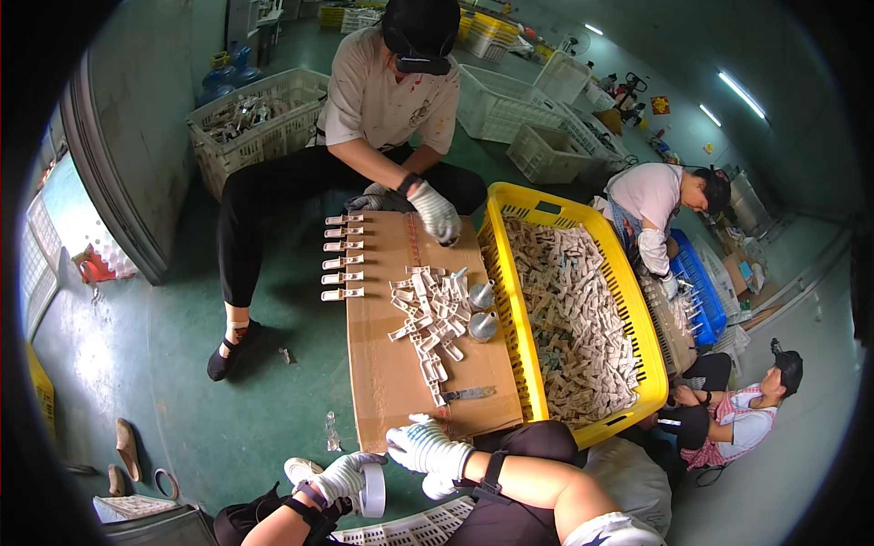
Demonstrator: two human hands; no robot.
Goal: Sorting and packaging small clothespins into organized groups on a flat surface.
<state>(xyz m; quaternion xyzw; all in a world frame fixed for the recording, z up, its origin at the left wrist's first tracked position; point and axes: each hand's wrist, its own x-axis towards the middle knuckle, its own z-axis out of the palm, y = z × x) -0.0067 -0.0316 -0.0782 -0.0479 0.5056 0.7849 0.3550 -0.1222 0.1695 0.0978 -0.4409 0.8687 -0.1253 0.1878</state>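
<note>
My left hand (342, 478), in a striped knit glove, grips a roll of pale tape (372, 491) just below the near-left corner of the cardboard box (382, 364). Close by, my right hand (428, 448), gloved the same way, is at the box's near edge with its fingers bent together; what they pinch, if anything, is hidden. A heap of off-white plastic clips (426, 309) lies on the box top. Along its far-left edge several clips (342, 293) stick out in a row. Two grey cone-topped containers (482, 327) and a dark flat strip (469, 394) lie beside the heap.
A yellow crate (513, 314) full of pale clip pieces stands right of the box. Across from me sits a person (391, 100) with a gloved hand over the box. Two other people (648, 196) work at the right. A white crate (273, 136) stands behind left.
</note>
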